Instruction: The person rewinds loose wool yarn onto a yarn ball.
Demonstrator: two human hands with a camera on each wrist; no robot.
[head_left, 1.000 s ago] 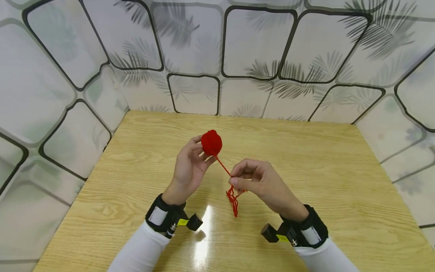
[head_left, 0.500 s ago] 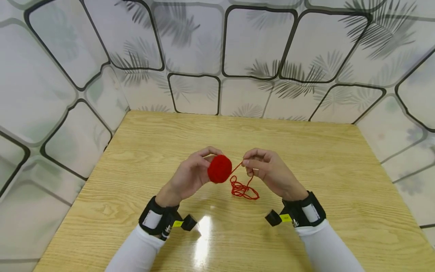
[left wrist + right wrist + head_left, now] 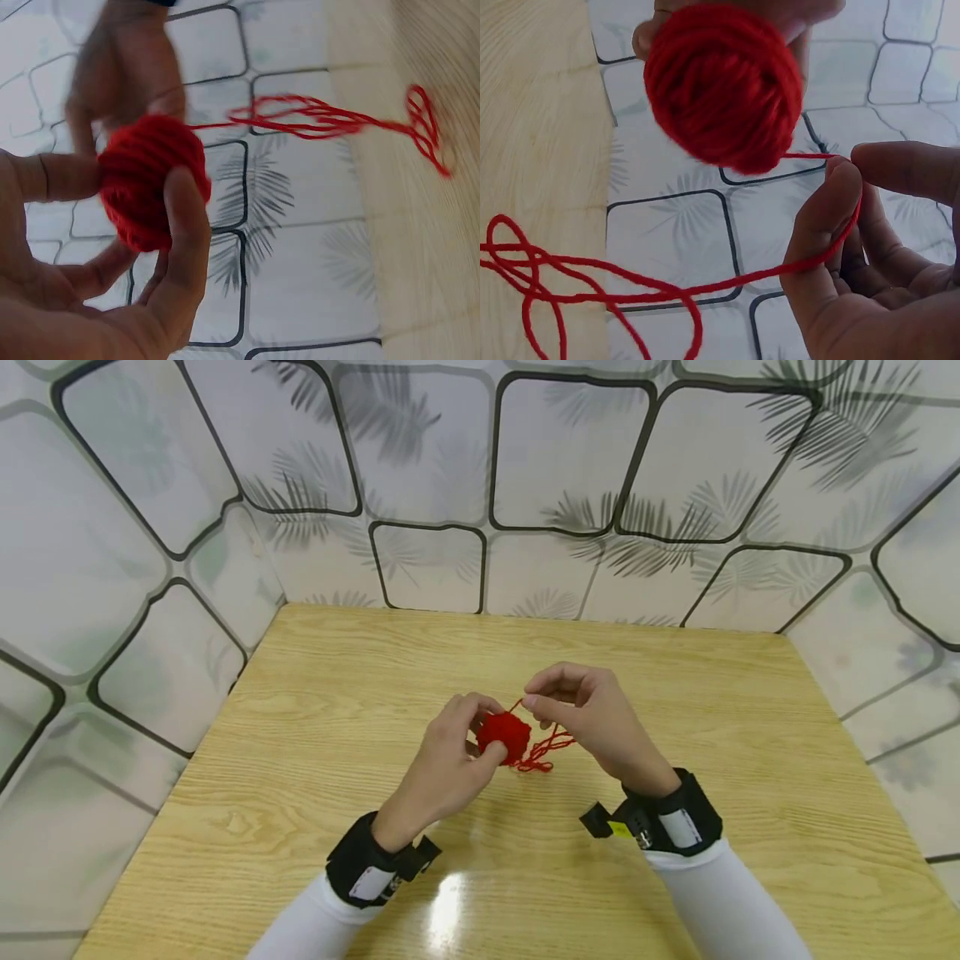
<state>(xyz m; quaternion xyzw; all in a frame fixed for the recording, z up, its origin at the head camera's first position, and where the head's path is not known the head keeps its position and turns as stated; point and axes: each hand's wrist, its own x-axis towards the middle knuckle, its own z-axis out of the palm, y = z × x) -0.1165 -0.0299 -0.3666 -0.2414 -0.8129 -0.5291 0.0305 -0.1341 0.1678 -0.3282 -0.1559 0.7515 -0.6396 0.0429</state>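
Now our left hand point(image 3: 453, 766) has rolled over: half a second back its palm showed, and at this moment its back faces us, thumb on the near side of the ball point(image 3: 502, 735), fingers round the far side. We grasp the ball with that hand, over the middle of the bench point(image 3: 720, 735). Our right hand point(image 3: 594, 722) has edged up and inward; thumb and forefinger pinch the strand point(image 3: 806, 156), and the visible run to the ball is shorter than it was. Loose yarn point(image 3: 337, 126) trails on past the pinch, bunched just right of the ball in the head view.

What it means, as we judge: ball and strand have changed angle to each other while both hands kept their hold; the strand is under control, though a fair tangle remains off the ball.

Hard to make out: the ball's far side, under our left fingers; the yarn's free end, which we cannot find; loops cut off by the left and bottom edges of the right wrist view. In the left wrist view our right hand is blurred and partly behind the ball. We cannot tell whether the tangle touches the bench.
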